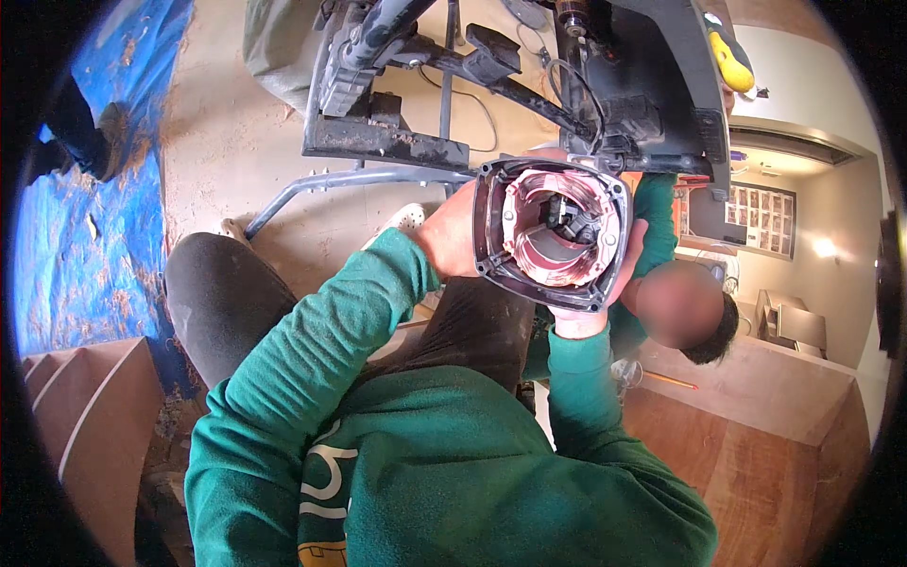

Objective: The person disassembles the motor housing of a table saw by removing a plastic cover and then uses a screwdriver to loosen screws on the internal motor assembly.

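Note:
A motor housing (487, 255) with a black, roughly square rim is held up in front of me, its open end facing me. Pinkish copper windings (536, 272) line the inside, and darker parts (570, 219) show deep in the bore. My left hand (452, 231) wraps the housing's left side, its fingers hidden behind it. From below and the right, my right hand (590, 319) grips the housing, fingers up along its right wall. Just beyond stands a black metal machine frame (387, 142); whether the housing touches it is hard to tell.
A co-worker (685, 302) in a green sleeve is close on my right. A blue tarp (85, 255) with shavings lies at the left, beside curved wooden panels (94, 397). A grey tube leg (350, 177) crosses near my knee. A yellow tool (729, 61) shows at upper right.

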Action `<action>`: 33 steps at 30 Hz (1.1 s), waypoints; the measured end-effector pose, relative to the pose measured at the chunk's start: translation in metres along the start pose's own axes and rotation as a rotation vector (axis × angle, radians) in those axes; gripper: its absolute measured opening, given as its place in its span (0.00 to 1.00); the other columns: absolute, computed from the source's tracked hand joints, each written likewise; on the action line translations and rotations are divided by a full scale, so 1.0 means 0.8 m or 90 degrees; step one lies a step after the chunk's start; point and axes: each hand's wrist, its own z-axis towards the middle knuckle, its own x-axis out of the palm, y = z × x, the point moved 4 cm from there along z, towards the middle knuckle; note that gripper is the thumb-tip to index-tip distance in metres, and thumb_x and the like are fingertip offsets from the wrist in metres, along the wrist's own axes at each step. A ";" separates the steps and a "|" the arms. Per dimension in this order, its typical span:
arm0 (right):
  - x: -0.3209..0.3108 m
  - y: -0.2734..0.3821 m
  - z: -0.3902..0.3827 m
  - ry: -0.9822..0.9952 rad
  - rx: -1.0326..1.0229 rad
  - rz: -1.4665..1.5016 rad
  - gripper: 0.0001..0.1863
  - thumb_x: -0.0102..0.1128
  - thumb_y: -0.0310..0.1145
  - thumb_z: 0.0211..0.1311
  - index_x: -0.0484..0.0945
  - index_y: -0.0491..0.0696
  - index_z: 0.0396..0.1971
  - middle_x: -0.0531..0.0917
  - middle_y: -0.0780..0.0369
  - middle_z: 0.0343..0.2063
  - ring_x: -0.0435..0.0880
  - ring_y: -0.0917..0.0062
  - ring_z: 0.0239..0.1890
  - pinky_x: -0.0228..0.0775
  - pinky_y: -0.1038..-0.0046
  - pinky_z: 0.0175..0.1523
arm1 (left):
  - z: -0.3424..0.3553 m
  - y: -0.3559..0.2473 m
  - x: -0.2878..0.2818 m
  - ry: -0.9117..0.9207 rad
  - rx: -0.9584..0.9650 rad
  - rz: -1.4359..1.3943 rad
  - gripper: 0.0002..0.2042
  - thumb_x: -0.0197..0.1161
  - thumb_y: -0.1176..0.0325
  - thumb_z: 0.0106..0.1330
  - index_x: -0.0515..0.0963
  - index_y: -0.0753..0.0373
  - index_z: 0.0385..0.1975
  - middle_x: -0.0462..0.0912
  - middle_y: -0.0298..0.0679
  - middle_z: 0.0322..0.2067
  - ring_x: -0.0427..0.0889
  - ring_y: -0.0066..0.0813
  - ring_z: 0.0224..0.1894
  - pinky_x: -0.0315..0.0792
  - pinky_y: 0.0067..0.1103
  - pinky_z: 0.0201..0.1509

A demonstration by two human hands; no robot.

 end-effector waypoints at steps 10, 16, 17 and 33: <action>-0.026 -0.017 0.000 -0.126 -0.005 -0.028 0.39 0.42 0.64 0.78 0.73 0.46 0.71 0.79 0.54 0.67 0.78 0.59 0.68 0.63 0.51 0.76 | -0.004 -0.006 0.005 0.021 -0.022 0.032 0.40 0.69 0.78 0.66 0.57 0.64 0.78 0.72 0.45 0.71 0.73 0.35 0.70 0.69 0.32 0.76; 0.010 0.002 0.012 -0.116 -0.080 -0.079 0.35 0.47 0.62 0.78 0.74 0.49 0.69 0.81 0.59 0.65 0.78 0.64 0.67 0.65 0.53 0.75 | -0.002 -0.044 -0.042 0.051 -0.169 0.173 0.70 0.95 0.53 0.31 0.55 0.68 0.77 0.73 0.48 0.69 0.70 0.37 0.71 0.63 0.34 0.78; 0.015 0.004 0.013 -0.095 -0.109 -0.093 0.35 0.49 0.62 0.77 0.74 0.49 0.69 0.80 0.59 0.66 0.78 0.64 0.68 0.65 0.54 0.75 | -0.008 -0.041 -0.046 0.070 -0.204 0.128 0.73 0.95 0.51 0.30 0.53 0.68 0.78 0.71 0.47 0.70 0.70 0.37 0.72 0.62 0.34 0.79; 0.078 -0.023 -0.051 -0.048 -0.421 -0.834 0.54 0.89 0.53 0.43 0.70 0.39 0.64 0.76 0.49 0.54 0.79 0.57 0.58 0.72 0.60 0.64 | -0.114 -0.003 -0.011 -0.364 -0.302 -0.455 0.45 0.41 0.25 0.74 0.63 0.55 0.78 0.72 0.47 0.72 0.72 0.52 0.73 0.66 0.54 0.75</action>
